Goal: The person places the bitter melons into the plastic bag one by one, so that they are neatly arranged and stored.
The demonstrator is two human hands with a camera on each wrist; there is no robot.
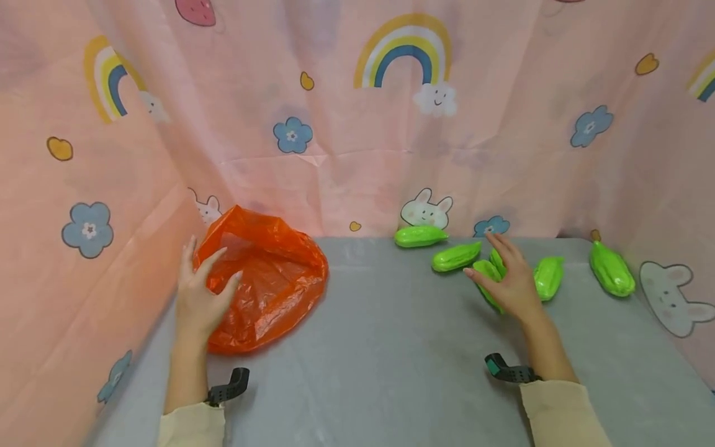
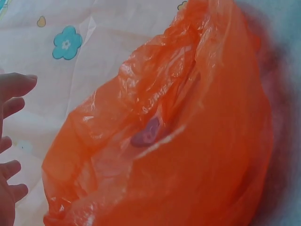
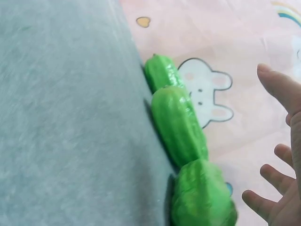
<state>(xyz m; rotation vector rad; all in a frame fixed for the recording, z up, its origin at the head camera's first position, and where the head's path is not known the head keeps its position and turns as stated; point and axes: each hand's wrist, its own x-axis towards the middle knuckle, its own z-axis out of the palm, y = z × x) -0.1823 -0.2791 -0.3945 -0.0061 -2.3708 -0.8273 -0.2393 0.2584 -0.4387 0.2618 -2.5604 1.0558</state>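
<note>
A thin orange plastic bag (image 1: 285, 304) stands with its mouth spread on the left of the grey table. My left hand (image 1: 201, 301) is at its left side, fingers spread and holding nothing; whether it touches the bag cannot be told. In the left wrist view the bag (image 2: 211, 155) fills the middle, with the fingers (image 2: 14, 107) apart from it. On the right my right hand (image 1: 511, 285) hovers over glossy green, ridged, gourd-like vegetables (image 1: 486, 282), thumb and fingers apart with nothing between them. The hand partly hides some of them. More such vegetables (image 3: 176, 122) lie in a row in the right wrist view.
One green vegetable with a brown stem (image 1: 612, 270) lies at the far right by the side wall. Another vegetable (image 1: 420, 236) lies against the back. A pink printed cloth (image 1: 335, 186) encloses the grey table (image 1: 368, 360) at the back and both sides.
</note>
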